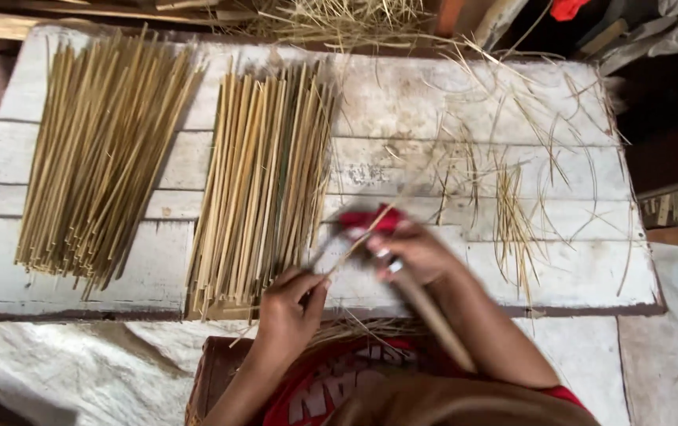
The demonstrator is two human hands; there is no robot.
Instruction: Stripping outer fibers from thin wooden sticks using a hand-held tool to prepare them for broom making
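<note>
Thin pale bamboo strip [358,237], blurred, pinched in the left hand [291,304]; right hand [411,251] closed on a wooden-handled tool [431,315]; stick bundle [264,185] just left on the desk [402,102].

I see a thin bamboo strip [362,233], pale yellow, slanting up to the right over the white plank table's near half. Its lower end sits pinched at about the middle of the near edge; its upper part is blurred. A knife [425,308] with a long, light wooden handle crosses it, the handle angling down to the right off the table edge. The blade is too blurred for me to make out.
</note>
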